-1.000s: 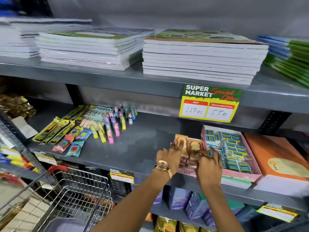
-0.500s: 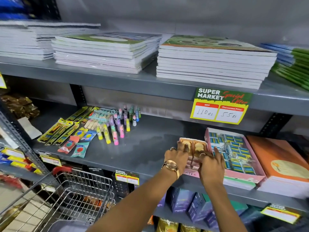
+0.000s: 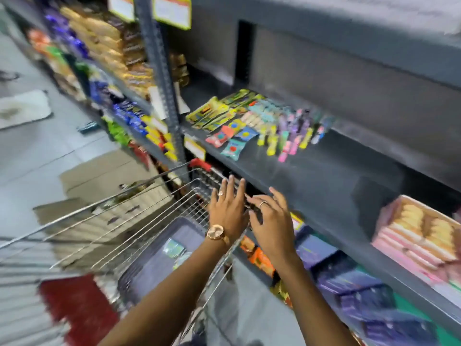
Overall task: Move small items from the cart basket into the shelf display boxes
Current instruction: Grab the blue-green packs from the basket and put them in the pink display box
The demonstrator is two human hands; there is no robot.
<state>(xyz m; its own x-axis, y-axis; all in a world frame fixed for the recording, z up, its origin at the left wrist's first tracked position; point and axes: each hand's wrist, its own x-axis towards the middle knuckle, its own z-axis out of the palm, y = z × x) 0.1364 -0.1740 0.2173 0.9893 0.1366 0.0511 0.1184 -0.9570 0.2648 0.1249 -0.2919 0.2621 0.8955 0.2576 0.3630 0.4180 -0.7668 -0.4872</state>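
Packets [image 3: 174,247] lay low in the cart basket [image 3: 139,221], blurred, one pale green piece showing; they looked light, flat and a little slick, best pinched by the edges or scooped several at once. Left hand [image 3: 228,211] and right hand [image 3: 270,221] hung over the basket's far rim, fingers spread, holding nothing. A second earlier both hands pressed orange items into the pink display box [image 3: 419,236]; by now the view had swung left and that box sat far right.

Grey tiled floor [image 3: 37,151] beside dark grey metal shelving [image 3: 324,176]
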